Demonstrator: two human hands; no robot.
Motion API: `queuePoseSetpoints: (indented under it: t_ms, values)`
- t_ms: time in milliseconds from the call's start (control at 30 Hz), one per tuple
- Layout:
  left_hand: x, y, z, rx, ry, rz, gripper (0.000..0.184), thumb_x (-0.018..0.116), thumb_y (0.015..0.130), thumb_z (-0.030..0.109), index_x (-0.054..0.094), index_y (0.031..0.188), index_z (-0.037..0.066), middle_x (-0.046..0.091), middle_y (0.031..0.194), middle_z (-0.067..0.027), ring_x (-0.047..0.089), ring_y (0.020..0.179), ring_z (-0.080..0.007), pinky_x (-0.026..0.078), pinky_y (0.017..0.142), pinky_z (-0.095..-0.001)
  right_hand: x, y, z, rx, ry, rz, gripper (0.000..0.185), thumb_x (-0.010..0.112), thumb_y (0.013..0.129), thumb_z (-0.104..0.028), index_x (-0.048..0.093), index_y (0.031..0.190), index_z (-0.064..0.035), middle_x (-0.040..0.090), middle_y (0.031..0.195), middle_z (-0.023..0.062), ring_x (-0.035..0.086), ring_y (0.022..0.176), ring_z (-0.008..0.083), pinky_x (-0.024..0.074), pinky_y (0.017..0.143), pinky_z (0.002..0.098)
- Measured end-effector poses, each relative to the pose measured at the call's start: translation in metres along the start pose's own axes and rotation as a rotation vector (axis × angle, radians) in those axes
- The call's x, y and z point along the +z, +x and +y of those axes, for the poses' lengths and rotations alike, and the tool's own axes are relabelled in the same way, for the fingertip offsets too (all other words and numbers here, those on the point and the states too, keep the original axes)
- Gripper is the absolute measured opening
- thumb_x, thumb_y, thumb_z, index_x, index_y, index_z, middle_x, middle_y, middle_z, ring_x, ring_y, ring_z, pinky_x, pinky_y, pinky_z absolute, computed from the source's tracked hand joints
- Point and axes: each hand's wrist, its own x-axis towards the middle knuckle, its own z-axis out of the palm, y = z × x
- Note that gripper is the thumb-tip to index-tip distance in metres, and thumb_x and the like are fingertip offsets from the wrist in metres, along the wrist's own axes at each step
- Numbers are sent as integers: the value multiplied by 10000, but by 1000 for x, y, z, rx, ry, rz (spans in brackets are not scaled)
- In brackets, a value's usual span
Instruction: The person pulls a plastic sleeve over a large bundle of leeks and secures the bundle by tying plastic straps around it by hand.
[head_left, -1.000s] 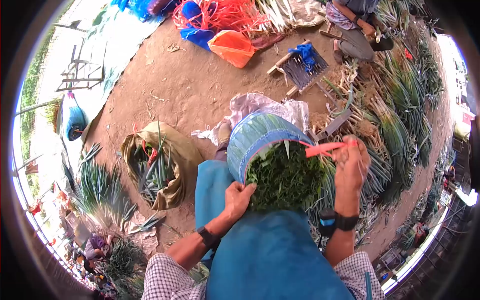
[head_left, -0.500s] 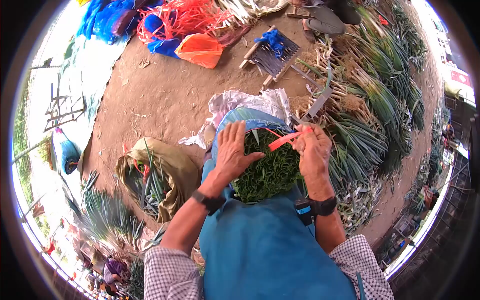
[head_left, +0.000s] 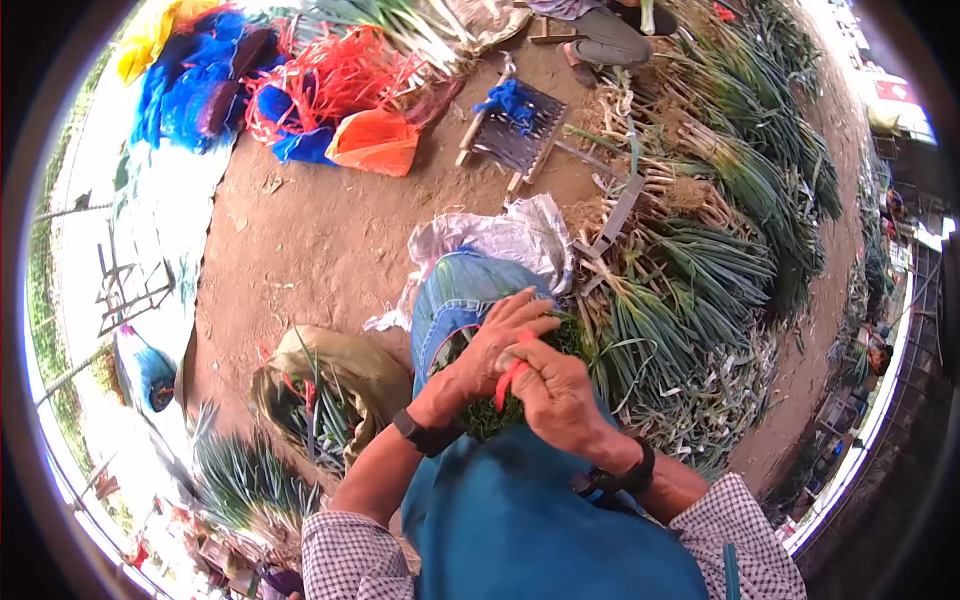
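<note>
A green bundle [head_left: 488, 418] of leafy stalks rests upright in my lap, its top mostly covered by my hands. My left hand [head_left: 495, 345] lies on it with the fingers stretched out toward the upper right. Crossing just below it, my right hand [head_left: 558, 398] is closed on a red plastic strip [head_left: 508, 384], pinched between thumb and fingers near my left thumb. How the strip runs around the bundle is hidden under the hands. A blue-green apron [head_left: 540, 520] and jeans [head_left: 465, 285] are underneath.
Long green onions [head_left: 700, 255] lie piled at the right. A tan sack [head_left: 375, 375] with onions stands left, beside another onion heap [head_left: 245, 475]. Ahead are a low stool [head_left: 510, 130], red strips [head_left: 345, 75], an orange bag [head_left: 378, 142] and another person's leg [head_left: 610, 45].
My right hand has moved left with the red strip, across the bundle to my left hand. My left hand has shifted right and now lies over the bundle's top. The view has tilted slightly.
</note>
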Motion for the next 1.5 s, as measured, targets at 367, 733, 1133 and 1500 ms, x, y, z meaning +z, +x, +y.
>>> queuePoseSetpoints:
  t_ms: [367,733,1133,1500]
  values:
    - [-18,-16,2,-436,-671,-33,326,494,1015,304,608,1046,1,563,865,-12,527,806,-112,460,743,-271,-27,59,23,41,637,325,228,435,1004,-115,577,885,19,537,616,32,519,533,123,457,546,276]
    - [-5,3,-22,-690,-741,572,325,477,1027,244,594,1086,-53,327,554,61,324,475,-65,453,638,-278,-221,-26,187,-9,171,772,186,556,939,-42,667,1079,8,682,810,72,614,666,104,524,628,259]
    - [-5,31,-14,-906,-600,254,278,445,1037,219,578,1035,-25,286,524,52,298,459,-74,450,703,-299,-54,-61,356,372,418,508,224,595,859,-140,685,989,18,687,877,198,677,804,310,515,722,378]
    - [-12,27,-21,-886,-656,109,284,478,1020,233,576,990,-32,402,572,17,454,564,-104,476,740,-283,-24,-69,350,271,74,664,233,555,792,-21,670,984,46,656,920,268,640,898,422,506,754,467]
